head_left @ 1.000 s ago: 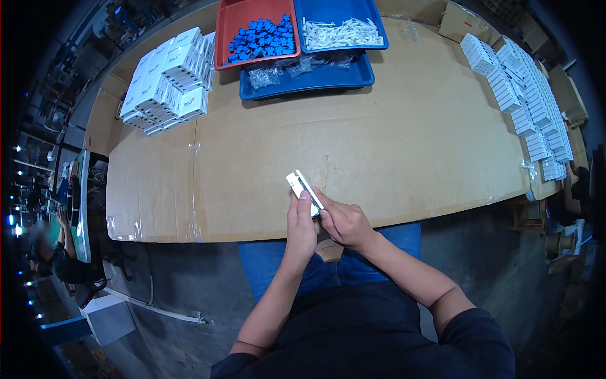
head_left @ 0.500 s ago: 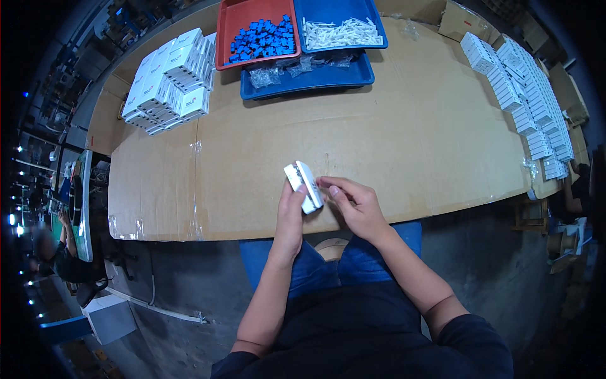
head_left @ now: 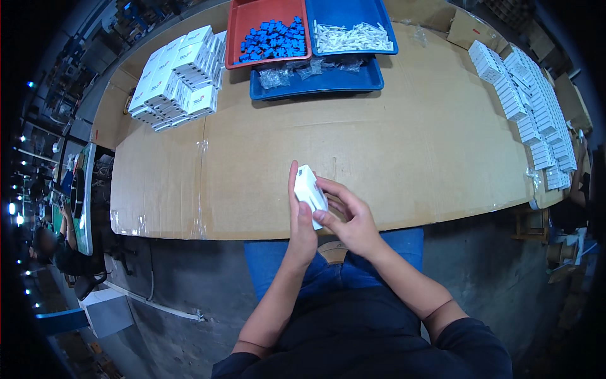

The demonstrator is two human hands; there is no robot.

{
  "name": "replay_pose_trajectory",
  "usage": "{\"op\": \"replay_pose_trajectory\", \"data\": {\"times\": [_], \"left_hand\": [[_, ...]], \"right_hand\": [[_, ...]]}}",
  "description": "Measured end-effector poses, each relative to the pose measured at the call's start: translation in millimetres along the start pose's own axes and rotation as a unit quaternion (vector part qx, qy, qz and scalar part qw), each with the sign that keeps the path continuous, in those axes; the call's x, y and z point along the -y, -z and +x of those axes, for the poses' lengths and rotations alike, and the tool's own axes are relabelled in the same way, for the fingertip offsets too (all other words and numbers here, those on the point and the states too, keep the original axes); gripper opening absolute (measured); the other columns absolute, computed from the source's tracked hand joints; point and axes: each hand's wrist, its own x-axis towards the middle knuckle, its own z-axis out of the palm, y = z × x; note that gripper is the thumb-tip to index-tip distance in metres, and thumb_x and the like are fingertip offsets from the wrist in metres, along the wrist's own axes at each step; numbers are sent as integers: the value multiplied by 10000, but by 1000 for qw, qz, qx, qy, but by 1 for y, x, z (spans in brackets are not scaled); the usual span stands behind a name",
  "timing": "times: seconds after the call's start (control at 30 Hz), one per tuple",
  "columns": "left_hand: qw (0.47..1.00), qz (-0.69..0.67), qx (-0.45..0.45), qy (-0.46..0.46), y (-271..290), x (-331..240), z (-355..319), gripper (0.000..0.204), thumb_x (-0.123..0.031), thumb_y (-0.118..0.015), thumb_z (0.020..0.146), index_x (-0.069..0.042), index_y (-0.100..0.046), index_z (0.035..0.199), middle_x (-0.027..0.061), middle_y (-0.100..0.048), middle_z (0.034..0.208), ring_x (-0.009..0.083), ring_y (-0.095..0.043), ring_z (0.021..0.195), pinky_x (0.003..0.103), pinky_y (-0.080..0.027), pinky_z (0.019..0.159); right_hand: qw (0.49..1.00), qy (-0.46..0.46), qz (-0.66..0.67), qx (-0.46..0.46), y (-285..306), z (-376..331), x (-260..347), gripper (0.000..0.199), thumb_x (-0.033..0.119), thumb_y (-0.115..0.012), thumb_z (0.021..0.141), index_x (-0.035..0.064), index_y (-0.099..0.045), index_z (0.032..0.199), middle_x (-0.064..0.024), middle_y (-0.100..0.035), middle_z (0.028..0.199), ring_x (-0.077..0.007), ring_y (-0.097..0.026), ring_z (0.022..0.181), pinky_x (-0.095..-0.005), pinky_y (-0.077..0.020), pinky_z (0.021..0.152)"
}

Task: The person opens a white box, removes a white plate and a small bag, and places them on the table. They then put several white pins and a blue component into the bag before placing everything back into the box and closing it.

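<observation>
Now both hands around the white box, raised higher than before.

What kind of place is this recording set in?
Most likely a factory packing or assembly bench. A cardboard-covered table carries stacks of small white boxes, a red tray of blue parts and a blue tray of white parts; both hands hold a small white box.

A cardboard-covered table is stretching out ahead of the hands, its sheets joined with clear tape. Below and to the left of the hands a grey concrete floor is showing. Far to the left, small lights are glowing in a dim work hall.
</observation>
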Motion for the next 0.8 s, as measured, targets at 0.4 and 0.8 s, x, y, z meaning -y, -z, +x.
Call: {"op": "replay_pose_trajectory", "data": {"times": [0.4, 0.8], "left_hand": [[993, -10, -87, -73, -15, 2, -2, 898, -712, -336, 1057, -7, -251, 1606, 175, -425, 1545, 258, -408, 1447, 390, -302, 1209], [989, 90, -61, -100, 2, -1, 2, 991, -750, -413, 1008, -8, -196, 1627, 223, -337, 1632, 327, -331, 1516, 457, -228, 1252]], "right_hand": [[970, 171, -171, 36, -14, -17, -11, 517, 78, -621, 1035, -55, -489, 1517, -301, -412, 1607, -402, -446, 1480, -412, -422, 1171], [989, 123, -74, 41, -6, -5, -1, 533, 161, -666, 1029, -38, -510, 1498, -250, -479, 1566, -329, -481, 1462, -399, -417, 1176]]}}
